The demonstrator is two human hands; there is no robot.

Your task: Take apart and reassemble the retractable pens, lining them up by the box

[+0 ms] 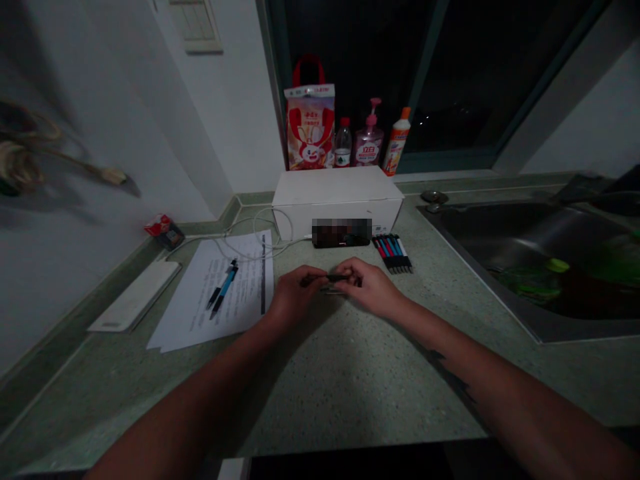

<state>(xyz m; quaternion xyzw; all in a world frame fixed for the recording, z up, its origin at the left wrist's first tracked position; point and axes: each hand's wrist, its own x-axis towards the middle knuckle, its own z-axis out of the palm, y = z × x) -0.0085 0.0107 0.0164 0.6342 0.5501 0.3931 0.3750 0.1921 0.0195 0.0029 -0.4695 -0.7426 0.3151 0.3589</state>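
My left hand [299, 288] and my right hand [367, 283] meet over the middle of the counter. Between their pinched fingers lies a slim dark pen [338, 277], held level; the fingers cover both its ends. Just below it, thin light-coloured pieces [332, 291] show on the counter, too small to make out. Right of my right hand, several click pens [393, 254] with black, red, blue and white barrels lie side by side. A blue pen [225, 291] and a darker pen [214, 297] rest on printed sheets [187, 293] to the left.
A phone [341, 235] on a white cable leans against a white box [337, 193]. Behind stand a red-and-white bag [311, 130] and several bottles [369, 143]. A flat white panel [135, 297] lies left. The steel sink [480, 280] is at right.
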